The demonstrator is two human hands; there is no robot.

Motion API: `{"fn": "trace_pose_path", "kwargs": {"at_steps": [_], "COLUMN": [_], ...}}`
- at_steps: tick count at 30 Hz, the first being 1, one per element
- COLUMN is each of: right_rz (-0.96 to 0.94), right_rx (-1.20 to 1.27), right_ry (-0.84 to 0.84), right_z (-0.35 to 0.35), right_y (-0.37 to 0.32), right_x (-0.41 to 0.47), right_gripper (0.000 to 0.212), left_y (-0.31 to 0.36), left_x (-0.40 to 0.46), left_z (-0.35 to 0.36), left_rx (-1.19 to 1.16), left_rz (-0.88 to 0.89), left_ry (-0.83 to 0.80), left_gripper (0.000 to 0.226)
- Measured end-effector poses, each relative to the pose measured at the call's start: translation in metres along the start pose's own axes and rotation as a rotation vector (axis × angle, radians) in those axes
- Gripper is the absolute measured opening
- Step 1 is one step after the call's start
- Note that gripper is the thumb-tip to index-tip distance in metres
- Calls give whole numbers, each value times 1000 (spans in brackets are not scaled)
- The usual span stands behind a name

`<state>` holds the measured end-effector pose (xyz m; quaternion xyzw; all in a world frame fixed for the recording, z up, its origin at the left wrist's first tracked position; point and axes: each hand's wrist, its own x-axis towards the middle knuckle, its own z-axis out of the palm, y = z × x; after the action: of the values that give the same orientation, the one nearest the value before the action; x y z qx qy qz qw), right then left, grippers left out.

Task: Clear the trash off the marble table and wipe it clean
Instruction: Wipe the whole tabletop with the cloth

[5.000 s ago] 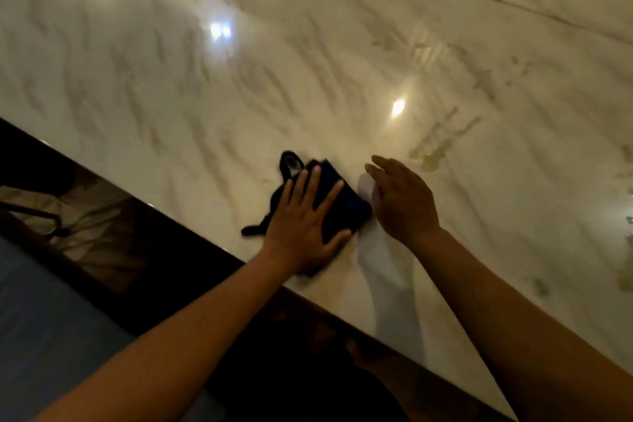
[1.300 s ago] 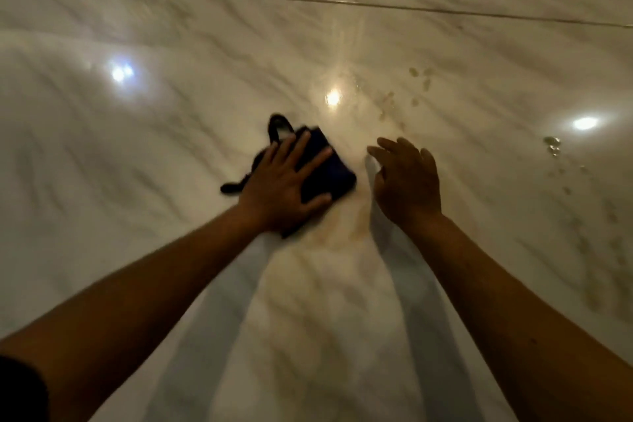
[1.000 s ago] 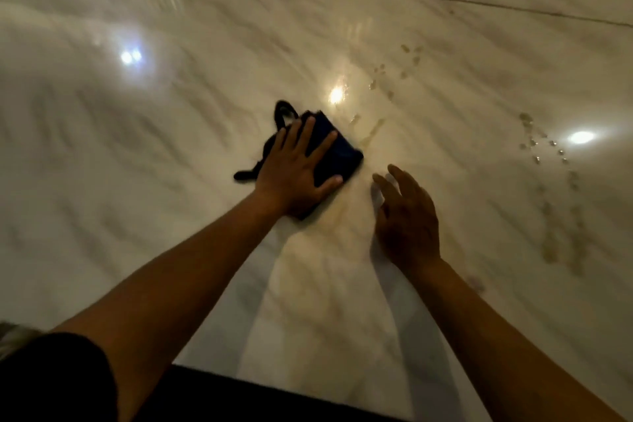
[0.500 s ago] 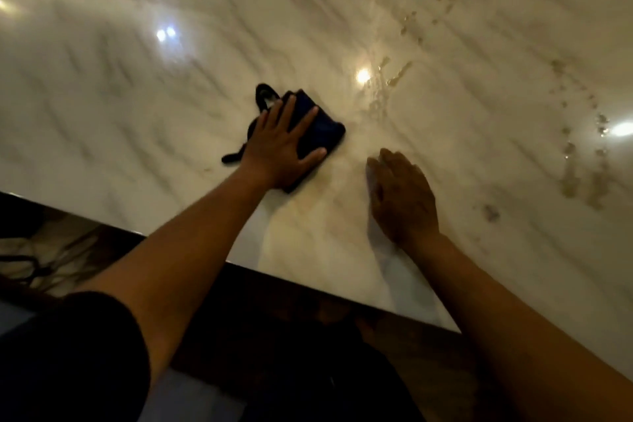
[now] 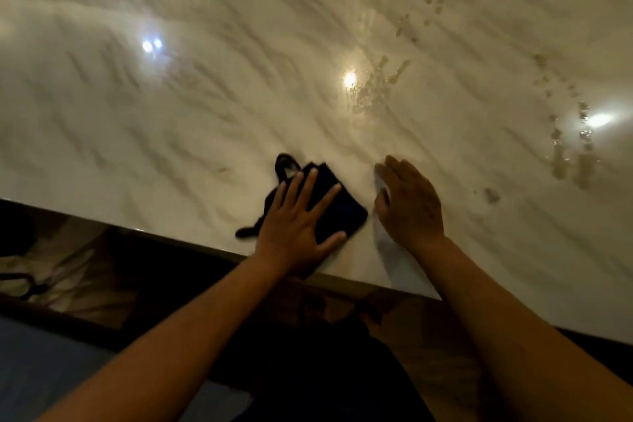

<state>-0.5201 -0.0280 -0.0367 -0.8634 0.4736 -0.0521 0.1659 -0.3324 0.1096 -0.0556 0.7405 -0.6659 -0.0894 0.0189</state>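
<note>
A dark blue cloth [image 5: 339, 207] with a black loop lies on the white marble table [image 5: 171, 120], close to its near edge. My left hand [image 5: 298, 226] presses flat on the cloth with its fingers spread. My right hand [image 5: 407, 205] rests on the bare marble just right of the cloth, fingers relaxed, holding nothing. Brownish wet smears [image 5: 376, 86] mark the marble beyond the hands, and more spots [image 5: 565, 147] trail down the far right.
The table's dark near edge [image 5: 164, 235] runs diagonally from left to lower right. Below it on the left are a dim floor area and some pale material [image 5: 61, 271]. Ceiling lights reflect on the marble [image 5: 349, 79].
My left hand has dragged the cloth back toward the near table edge, away from the smears. My right hand stays beside it on the marble.
</note>
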Motion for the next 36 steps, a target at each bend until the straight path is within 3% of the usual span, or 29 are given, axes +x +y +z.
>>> {"fn": "trace_pose_path", "kwargs": {"at_steps": [5,8,10,13,16,20,28,30,34,36], "right_rz": [-53,-58,-7,69,101,72,16,35,54,35], "right_rx": [-99,-120,-81,-45,-60,-59,-35,-22,-8,-22], "right_ry": [-3,-40,-23,37,32,4,111,116,107,113], "right_z": [-17,-24,-30,-41,-51,-53,-57,-64,-84,-90], "right_y": [9,16,26,46,65,86,137,152,172,179], "right_x": [21,34,45,65,87,120,179,197,234,256], "right_gripper": [38,39,41,40,41,40,40,40,41,42], "left_y": [-45,-38,-18,20,30,17,11,24,43,43], "left_x": [112,138,124,78,77,158,328,327,279,275], "left_z": [-21,-26,-22,-14,-14,-21,-42,-42,-37,-36], "left_rx": [26,35,12,15,55,55,22,35,43,50], "left_rz": [-143,-175,-40,296,388,265,-120,-62,270,322], "left_ry": [-51,-52,-37,-47,-115,-65,-55,-39,-57,-91], "left_gripper": [86,86,87,86,85,86,91,90,85,84]}}
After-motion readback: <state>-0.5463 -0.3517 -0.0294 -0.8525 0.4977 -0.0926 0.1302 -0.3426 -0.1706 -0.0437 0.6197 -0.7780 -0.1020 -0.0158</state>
